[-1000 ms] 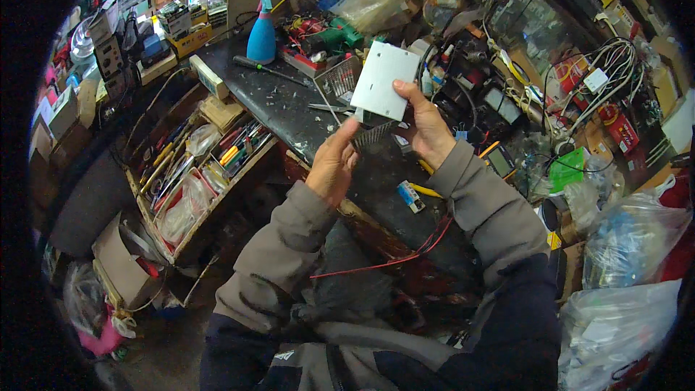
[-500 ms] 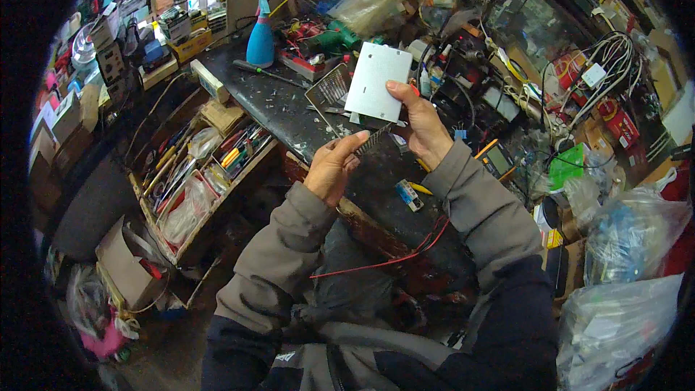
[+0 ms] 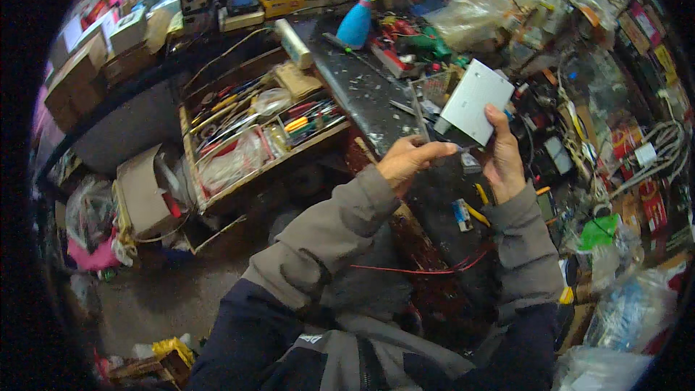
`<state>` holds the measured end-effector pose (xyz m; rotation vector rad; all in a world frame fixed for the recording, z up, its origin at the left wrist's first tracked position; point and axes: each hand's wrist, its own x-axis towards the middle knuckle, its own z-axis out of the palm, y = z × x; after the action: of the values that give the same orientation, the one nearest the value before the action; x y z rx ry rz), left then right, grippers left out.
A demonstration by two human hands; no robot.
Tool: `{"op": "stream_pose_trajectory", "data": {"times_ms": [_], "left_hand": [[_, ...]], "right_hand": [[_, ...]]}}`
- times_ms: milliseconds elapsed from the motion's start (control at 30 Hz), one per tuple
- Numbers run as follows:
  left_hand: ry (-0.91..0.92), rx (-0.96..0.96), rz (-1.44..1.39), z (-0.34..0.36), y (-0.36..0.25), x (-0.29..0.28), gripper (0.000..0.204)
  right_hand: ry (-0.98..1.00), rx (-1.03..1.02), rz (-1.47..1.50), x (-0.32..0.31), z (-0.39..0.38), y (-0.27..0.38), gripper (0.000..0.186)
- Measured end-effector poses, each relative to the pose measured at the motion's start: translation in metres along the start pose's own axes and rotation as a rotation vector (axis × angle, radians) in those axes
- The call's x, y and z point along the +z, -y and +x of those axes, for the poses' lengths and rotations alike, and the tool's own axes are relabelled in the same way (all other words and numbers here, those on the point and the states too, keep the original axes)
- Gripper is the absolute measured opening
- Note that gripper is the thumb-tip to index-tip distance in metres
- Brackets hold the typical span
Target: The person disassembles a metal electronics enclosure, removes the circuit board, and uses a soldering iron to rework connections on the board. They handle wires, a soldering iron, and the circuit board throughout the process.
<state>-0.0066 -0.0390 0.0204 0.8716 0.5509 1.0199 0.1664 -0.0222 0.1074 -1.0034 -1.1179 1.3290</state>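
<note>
A flat silver-white metal case, with small slots in its broad face, is tilted above the dark workbench. My right hand grips its lower right edge, thumb on the broad face and fingers behind. My left hand is closed in a pinch at the case's lower corner, fingertips against its thin edge; what exactly lies between them is small and blurred. Behind the case, a frame with a perforated panel rests on the bench, partly hidden.
A blue spray bottle and a screwdriver are at the bench's far left. An open drawer of tools juts out at left. Red wires trail over the front edge. Cables and boxes crowd the right.
My view has swung left, so the scene sits further right. The case has tilted clockwise in my right hand, and its perforated side, seen earlier beside my left fingers, hardly shows now.
</note>
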Motion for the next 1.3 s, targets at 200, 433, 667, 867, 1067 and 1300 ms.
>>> {"op": "stream_pose_trajectory", "data": {"times_ms": [200, 433, 667, 867, 1067, 1300], "left_hand": [[-0.071, 0.085, -0.096, -0.002, -0.007, -0.005, 0.048], [-0.077, 0.291, -0.463, -0.014, -0.009, 0.027, 0.047], [-0.246, 0.330, -0.405, -0.006, -0.006, 0.043, 0.032], [-0.259, 0.369, -0.268, -0.008, -0.006, 0.031, 0.025], [-0.273, 0.335, -0.407, -0.012, -0.014, 0.019, 0.026], [-0.242, 0.378, -0.341, -0.044, -0.040, -0.072, 0.037]], "right_hand": [[0.027, -0.007, -0.010, 0.015, -0.005, -0.001, 0.067], [-0.086, -0.121, 0.120, 0.033, -0.002, -0.010, 0.064], [-0.006, -0.127, 0.186, 0.035, -0.006, -0.015, 0.065], [-0.021, -0.093, 0.274, 0.024, -0.003, -0.015, 0.067], [0.053, -0.154, 0.151, 0.014, -0.006, -0.002, 0.068], [0.099, 0.066, -0.077, -0.016, -0.008, 0.028, 0.057]]}}
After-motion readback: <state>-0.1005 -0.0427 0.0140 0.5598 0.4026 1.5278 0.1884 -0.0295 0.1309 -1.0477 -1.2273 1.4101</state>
